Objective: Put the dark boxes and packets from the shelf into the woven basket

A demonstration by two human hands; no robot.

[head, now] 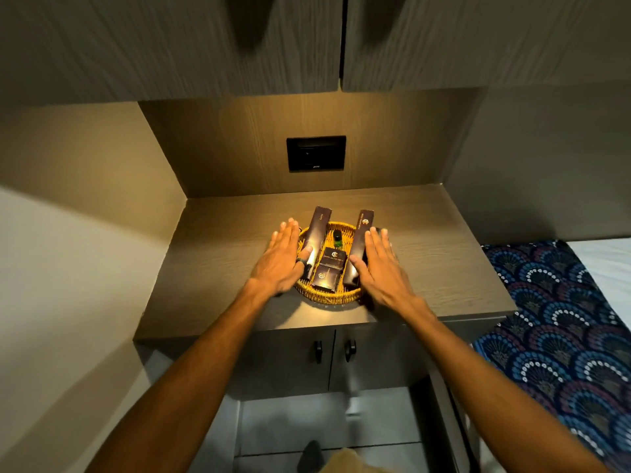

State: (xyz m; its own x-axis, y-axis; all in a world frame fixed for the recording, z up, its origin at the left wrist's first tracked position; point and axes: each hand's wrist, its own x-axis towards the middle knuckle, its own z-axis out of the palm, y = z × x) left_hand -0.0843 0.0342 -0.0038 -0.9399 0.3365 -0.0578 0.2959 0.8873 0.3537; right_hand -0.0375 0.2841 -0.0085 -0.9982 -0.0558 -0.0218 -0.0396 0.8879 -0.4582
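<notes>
Two flat hands point(330, 264) flanking basket point(327, 297)

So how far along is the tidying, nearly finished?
Nearly. Two long dark boxes and two small packets already lie in the woven basket. The left hand and right hand flank it, open and empty. No dark items show loose on the shelf.

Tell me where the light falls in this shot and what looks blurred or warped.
Head view: warm light from above pools on the yellow woven basket and grey wooden shelf; both flat hands, left hand and right hand, cast shadows; the upper cabinet handles smear; wide-angle bending at the edges.
</notes>
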